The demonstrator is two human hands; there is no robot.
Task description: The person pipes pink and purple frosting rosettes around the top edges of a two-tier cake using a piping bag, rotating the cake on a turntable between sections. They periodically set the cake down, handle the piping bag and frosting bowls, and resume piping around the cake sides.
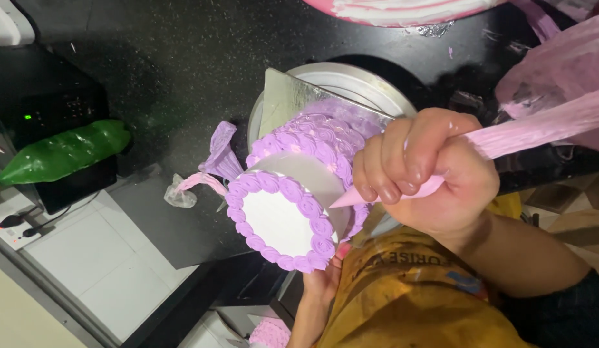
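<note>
On the turntable (370, 84) mid-tabletop, the two-tier cake (293, 193) already carries purple shell borders and pink dots; its white sides look unfinished. Right hand (428, 174) fingers squeeze a pink piping bag (525, 132). Left hand (325, 277) steadies the cake's near edge, its fingers mostly hidden.

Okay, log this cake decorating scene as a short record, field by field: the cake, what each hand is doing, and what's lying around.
cake: white cake with purple piped border, on a silver board on a turntable
right hand: right hand grips a pink piping bag, its tip at the cake's side
left hand: left hand below the cake, fingertips at its lower edge; grip not clear
counter: black counter
nearby: green piping bag at left; purple piping bag beside the turntable
</note>
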